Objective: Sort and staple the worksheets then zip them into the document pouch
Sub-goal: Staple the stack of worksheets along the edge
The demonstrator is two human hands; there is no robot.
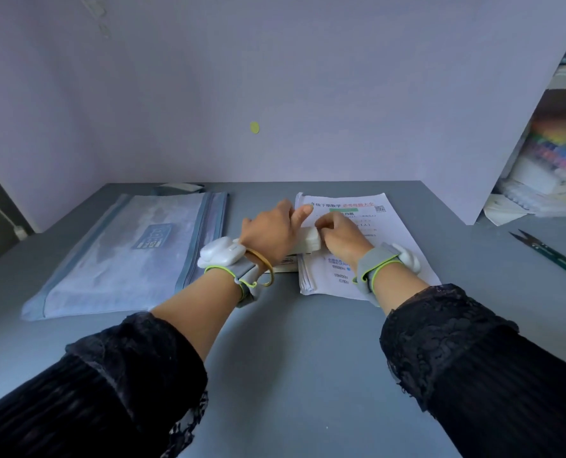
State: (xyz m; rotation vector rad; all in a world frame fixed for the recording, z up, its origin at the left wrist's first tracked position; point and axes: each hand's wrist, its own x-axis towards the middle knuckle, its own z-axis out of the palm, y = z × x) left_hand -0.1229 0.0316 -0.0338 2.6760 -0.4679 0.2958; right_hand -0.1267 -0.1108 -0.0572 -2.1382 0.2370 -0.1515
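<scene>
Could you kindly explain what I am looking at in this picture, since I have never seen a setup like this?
There is no machine: a person's two bare hands, seen from a camera worn on the head, looking down at a grey table. Each wrist carries a strapped white sensor. The left hand and right hand together grip a white stapler at the left edge of a stack of printed worksheets. A blue zip document pouch lies to the left. Small dark snips lie at the far right.
</scene>
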